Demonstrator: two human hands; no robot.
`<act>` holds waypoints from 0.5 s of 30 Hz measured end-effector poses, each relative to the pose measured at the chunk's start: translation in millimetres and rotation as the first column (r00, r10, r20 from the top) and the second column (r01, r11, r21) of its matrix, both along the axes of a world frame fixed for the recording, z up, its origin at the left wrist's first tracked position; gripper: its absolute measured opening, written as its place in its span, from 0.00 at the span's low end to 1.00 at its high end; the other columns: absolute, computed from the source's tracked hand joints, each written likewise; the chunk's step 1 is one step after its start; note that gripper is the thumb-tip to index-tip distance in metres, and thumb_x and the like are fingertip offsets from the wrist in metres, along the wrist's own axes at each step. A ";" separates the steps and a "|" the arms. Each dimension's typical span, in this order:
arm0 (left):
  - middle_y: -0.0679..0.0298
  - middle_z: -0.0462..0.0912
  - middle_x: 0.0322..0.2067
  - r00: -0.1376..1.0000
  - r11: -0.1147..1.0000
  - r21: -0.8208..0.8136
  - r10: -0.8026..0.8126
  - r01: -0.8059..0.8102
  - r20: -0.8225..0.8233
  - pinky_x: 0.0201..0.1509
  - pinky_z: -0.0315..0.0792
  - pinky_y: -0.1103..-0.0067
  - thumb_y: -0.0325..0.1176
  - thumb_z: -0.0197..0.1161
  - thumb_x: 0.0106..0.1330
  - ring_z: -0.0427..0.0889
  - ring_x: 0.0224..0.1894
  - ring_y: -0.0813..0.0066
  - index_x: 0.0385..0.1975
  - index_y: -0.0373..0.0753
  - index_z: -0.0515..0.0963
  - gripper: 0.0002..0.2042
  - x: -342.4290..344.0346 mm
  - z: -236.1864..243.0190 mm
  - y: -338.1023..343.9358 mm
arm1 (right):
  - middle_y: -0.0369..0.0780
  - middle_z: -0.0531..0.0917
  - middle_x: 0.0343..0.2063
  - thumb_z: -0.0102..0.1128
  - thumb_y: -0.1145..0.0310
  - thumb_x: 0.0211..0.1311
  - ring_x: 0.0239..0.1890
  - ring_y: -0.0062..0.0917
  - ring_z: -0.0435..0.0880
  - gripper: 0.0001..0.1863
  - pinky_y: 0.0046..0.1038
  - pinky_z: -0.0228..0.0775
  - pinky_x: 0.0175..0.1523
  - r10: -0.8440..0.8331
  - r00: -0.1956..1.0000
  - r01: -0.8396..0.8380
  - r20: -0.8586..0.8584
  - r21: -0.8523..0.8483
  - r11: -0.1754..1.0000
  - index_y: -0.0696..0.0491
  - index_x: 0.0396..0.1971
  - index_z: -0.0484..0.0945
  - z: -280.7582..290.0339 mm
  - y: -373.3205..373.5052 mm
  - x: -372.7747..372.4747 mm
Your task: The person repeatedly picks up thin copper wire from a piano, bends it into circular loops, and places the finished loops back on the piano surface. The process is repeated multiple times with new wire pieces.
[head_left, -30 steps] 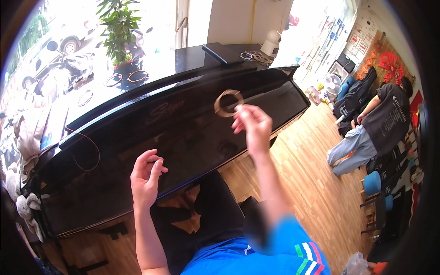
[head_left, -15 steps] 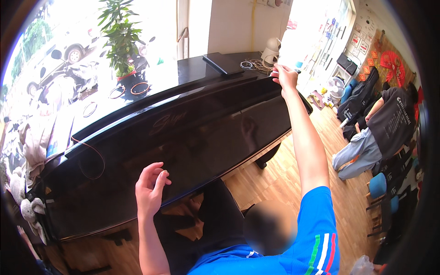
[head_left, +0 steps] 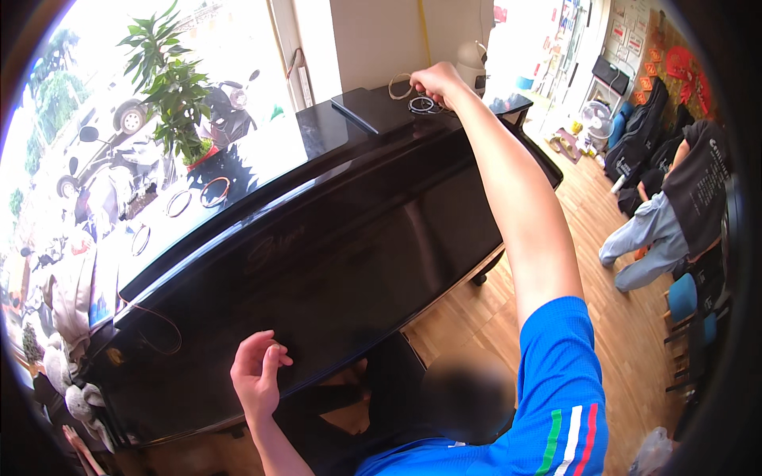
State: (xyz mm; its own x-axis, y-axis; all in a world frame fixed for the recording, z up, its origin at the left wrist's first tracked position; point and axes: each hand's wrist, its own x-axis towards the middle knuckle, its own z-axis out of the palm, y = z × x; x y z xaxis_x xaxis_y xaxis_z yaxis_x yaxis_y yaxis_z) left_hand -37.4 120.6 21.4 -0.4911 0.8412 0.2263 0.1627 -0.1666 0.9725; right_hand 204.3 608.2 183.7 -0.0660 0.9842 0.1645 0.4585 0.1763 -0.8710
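My right hand (head_left: 441, 83) reaches across the black piano (head_left: 317, 270) to its far right top. Its fingers are pinched on a tan loop of coiled cord (head_left: 399, 85), lifted upright from the surface. Just below this hand lies a silver-grey coil (head_left: 425, 105). My left hand (head_left: 259, 373) hovers before the piano's near face, its fingers loosely curled and nothing visible in them. Out to the left, a copper-coloured ring of wire (head_left: 215, 192) and a thinner wire ring (head_left: 178, 204) rest on the bright piano top.
A potted plant (head_left: 171, 103) stands on the piano top by the window. A flat dark case (head_left: 357, 113) and a white camera-like device (head_left: 471, 67) sit behind. A thin wire (head_left: 163, 351) hangs at the left. A person in a dark shirt (head_left: 694, 186) stands at right.
My right hand has moved left and forward over the coils and now holds the tan loop. In the picture, my left hand sits a little lower. The view has shifted.
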 end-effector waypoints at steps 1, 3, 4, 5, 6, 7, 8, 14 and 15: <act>0.63 0.80 0.30 1.000 1.000 -0.006 0.005 -0.005 0.002 0.33 0.74 0.84 0.29 0.59 0.71 0.80 0.27 0.79 0.49 0.33 0.76 0.10 1.2 0.1 2.0 | 0.35 0.77 0.13 0.65 0.71 0.48 0.12 0.18 0.71 0.08 0.24 0.63 0.19 -0.048 0.998 0.047 0.036 0.026 0.999 0.57 0.16 0.78 -0.9 10.9 -1.4; 0.63 0.80 0.29 1.000 1.000 -0.014 0.018 -0.018 -0.012 0.33 0.74 0.84 0.29 0.59 0.71 0.79 0.27 0.78 0.48 0.33 0.76 0.10 2.0 -0.1 4.0 | 0.34 0.77 0.13 0.67 0.69 0.48 0.12 0.16 0.67 0.08 0.24 0.59 0.18 -0.104 0.988 0.100 0.115 0.044 0.994 0.56 0.17 0.78 -4.2 28.3 -6.3; 0.62 0.80 0.29 1.000 1.000 -0.015 0.022 -0.023 -0.013 0.33 0.74 0.83 0.30 0.59 0.71 0.79 0.27 0.78 0.48 0.33 0.76 0.10 2.3 -0.3 4.4 | 0.33 0.76 0.13 0.68 0.68 0.48 0.12 0.15 0.65 0.08 0.23 0.56 0.17 -0.111 0.981 0.107 0.160 0.036 0.994 0.55 0.18 0.79 -5.8 34.8 -8.4; 0.62 0.80 0.29 1.000 1.000 -0.015 0.025 -0.025 -0.014 0.33 0.74 0.83 0.30 0.59 0.71 0.79 0.27 0.78 0.48 0.33 0.76 0.10 2.4 -0.4 4.8 | 0.31 0.75 0.13 0.69 0.68 0.49 0.12 0.14 0.62 0.08 0.22 0.53 0.17 -0.119 0.972 0.115 0.204 0.028 0.993 0.54 0.19 0.79 -8.2 40.0 -7.1; 0.62 0.80 0.29 0.999 0.999 -0.014 0.034 -0.034 -0.009 0.33 0.74 0.83 0.30 0.60 0.71 0.79 0.27 0.77 0.48 0.33 0.76 0.11 3.3 -1.2 4.4 | 0.32 0.76 0.13 0.69 0.67 0.49 0.12 0.14 0.63 0.09 0.23 0.54 0.17 -0.071 0.975 0.070 0.212 0.012 0.997 0.54 0.19 0.79 -8.6 42.2 -6.8; 0.62 0.80 0.30 0.999 0.999 -0.014 0.036 -0.036 -0.008 0.33 0.74 0.83 0.30 0.60 0.71 0.79 0.27 0.77 0.48 0.33 0.76 0.11 3.5 -1.0 4.2 | 0.32 0.77 0.14 0.70 0.66 0.49 0.12 0.15 0.64 0.10 0.23 0.55 0.17 -0.025 0.975 0.027 0.220 -0.006 1.000 0.54 0.19 0.80 -8.4 44.1 -5.0; 0.62 0.80 0.30 0.999 0.999 -0.013 0.036 -0.036 -0.008 0.33 0.74 0.83 0.31 0.60 0.71 0.79 0.27 0.77 0.48 0.33 0.76 0.11 3.0 -0.3 3.8 | 0.33 0.78 0.14 0.70 0.65 0.49 0.12 0.15 0.65 0.10 0.24 0.56 0.17 0.020 0.974 -0.015 0.227 -0.024 1.000 0.55 0.19 0.80 -8.6 45.3 -2.6; 0.60 0.81 0.30 0.999 1.000 -0.005 0.020 -0.020 0.035 0.34 0.77 0.82 0.29 0.62 0.69 0.81 0.29 0.77 0.47 0.31 0.76 0.11 6.9 3.6 4.5 | 0.33 0.81 0.17 0.71 0.60 0.51 0.13 0.17 0.71 0.12 0.23 0.62 0.19 -0.072 0.864 -0.037 0.498 0.206 0.978 0.51 0.32 0.88 8.0 47.4 53.0; 0.60 0.81 0.30 0.999 1.000 0.000 0.014 -0.014 0.033 0.34 0.78 0.82 0.29 0.62 0.69 0.81 0.29 0.77 0.47 0.31 0.76 0.11 7.1 4.5 3.3 | 0.33 0.82 0.19 0.71 0.60 0.49 0.16 0.16 0.72 0.15 0.21 0.65 0.21 0.004 0.827 -0.093 0.562 0.130 0.987 0.47 0.39 0.88 13.8 37.7 57.2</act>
State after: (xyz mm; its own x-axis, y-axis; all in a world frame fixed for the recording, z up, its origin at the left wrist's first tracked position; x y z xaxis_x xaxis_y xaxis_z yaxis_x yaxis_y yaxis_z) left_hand -30.3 123.9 25.9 -0.5100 0.8341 0.2104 0.1333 -0.1650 0.9772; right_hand 261.5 645.9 197.6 -0.2373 0.9449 0.2255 0.8456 0.3152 -0.4309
